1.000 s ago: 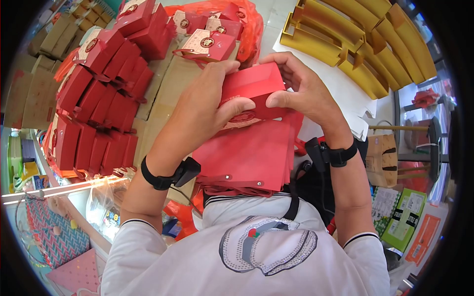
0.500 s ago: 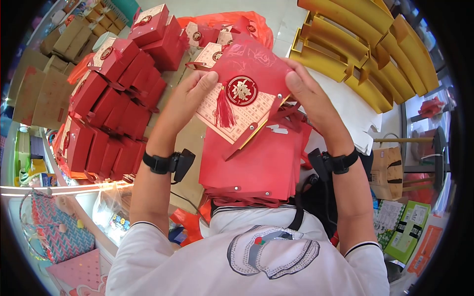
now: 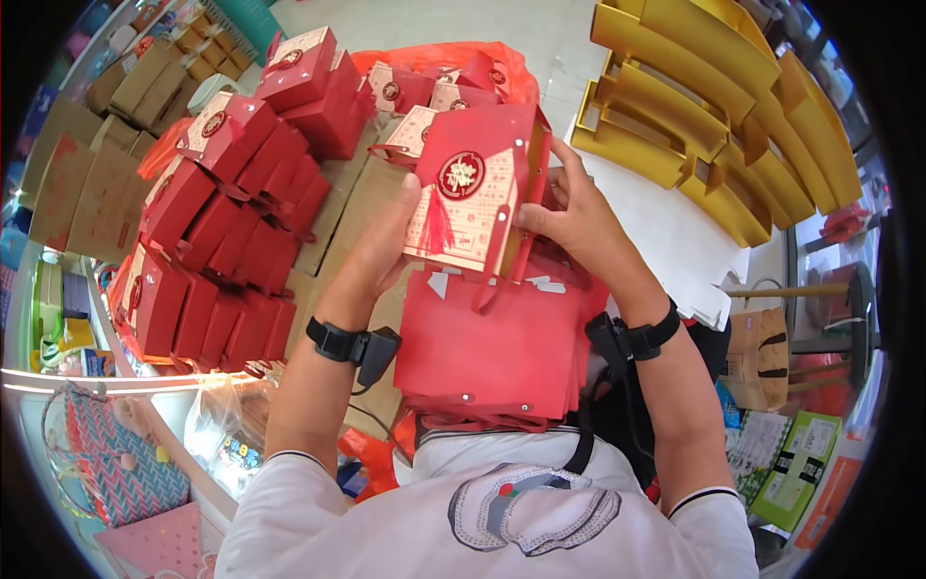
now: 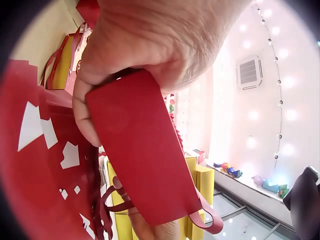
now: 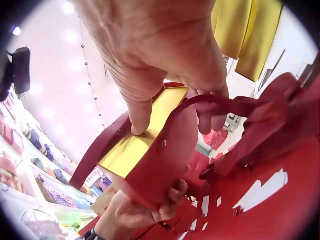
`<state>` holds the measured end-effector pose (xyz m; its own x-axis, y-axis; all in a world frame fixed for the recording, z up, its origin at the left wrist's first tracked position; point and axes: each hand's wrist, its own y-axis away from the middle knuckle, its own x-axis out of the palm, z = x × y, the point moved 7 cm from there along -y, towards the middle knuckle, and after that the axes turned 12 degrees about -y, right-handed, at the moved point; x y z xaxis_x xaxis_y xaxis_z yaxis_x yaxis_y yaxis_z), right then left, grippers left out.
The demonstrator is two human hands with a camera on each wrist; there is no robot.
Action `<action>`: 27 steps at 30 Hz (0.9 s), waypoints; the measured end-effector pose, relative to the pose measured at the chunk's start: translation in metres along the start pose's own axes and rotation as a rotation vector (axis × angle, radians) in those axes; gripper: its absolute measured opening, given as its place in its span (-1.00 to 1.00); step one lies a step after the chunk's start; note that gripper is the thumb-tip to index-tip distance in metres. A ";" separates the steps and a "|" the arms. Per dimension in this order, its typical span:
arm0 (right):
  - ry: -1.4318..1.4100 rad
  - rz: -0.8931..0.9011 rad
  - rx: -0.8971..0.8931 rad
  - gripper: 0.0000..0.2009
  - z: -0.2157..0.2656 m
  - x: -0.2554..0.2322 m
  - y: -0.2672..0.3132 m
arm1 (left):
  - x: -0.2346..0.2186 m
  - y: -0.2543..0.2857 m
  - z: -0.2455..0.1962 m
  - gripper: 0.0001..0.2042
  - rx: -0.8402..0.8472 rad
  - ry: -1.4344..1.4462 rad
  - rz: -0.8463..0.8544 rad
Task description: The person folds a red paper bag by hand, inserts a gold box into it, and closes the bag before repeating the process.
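A red gift box (image 3: 494, 130) with a cream printed panel, a round medallion (image 3: 461, 176) and a tassel (image 3: 437, 229) is held up in front of the body. My left hand (image 3: 388, 227) grips its left side, thumb on the front edge and fingers round the back. At the box's open side, my right hand (image 3: 584, 214) presses its straight thumb on the gold insert (image 5: 142, 147), which sits inside the red walls. The other right fingers reach past the far wall. Ribbon handles (image 5: 220, 105) hang loose along that side. Below the box lies a stack of flat red box covers (image 3: 487, 343).
Finished red boxes (image 3: 207, 227) are piled to the left, with several more (image 3: 415, 130) on an orange-red plastic bag (image 3: 511, 63) ahead. Gold inserts (image 3: 666, 125) stand in rows on white sheets (image 3: 646, 227) at the right. White paper scraps (image 3: 548, 286) lie on the stack.
The box was turned from its underside to its front, then tipped so its open side faces right. My right hand moved from the upper corner to the gold insert.
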<state>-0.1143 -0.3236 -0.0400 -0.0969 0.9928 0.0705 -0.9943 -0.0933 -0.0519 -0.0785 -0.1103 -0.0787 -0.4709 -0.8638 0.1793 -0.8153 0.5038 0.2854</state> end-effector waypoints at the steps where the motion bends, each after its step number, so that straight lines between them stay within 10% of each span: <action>1: 0.026 0.001 -0.003 0.13 -0.001 0.000 -0.001 | 0.001 0.002 -0.001 -0.40 -0.012 -0.008 0.025; 13: -0.050 -0.205 -0.053 -0.33 0.007 -0.038 0.024 | -0.147 -0.069 -0.006 -0.53 0.137 0.130 -0.375; 25: -0.055 -0.261 0.090 -0.49 -0.012 -0.056 0.055 | -0.181 -0.165 0.003 -0.58 0.003 -0.170 -0.068; 27: -0.061 -0.261 0.103 -0.50 -0.013 -0.055 0.056 | -0.217 -0.186 0.014 -0.54 -0.015 -0.259 -0.308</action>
<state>-0.1643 -0.3829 -0.0595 0.1632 0.9783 0.1280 -0.9850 0.1542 0.0769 0.1703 -0.0167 -0.1835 -0.2766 -0.9476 -0.1597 -0.9274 0.2196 0.3030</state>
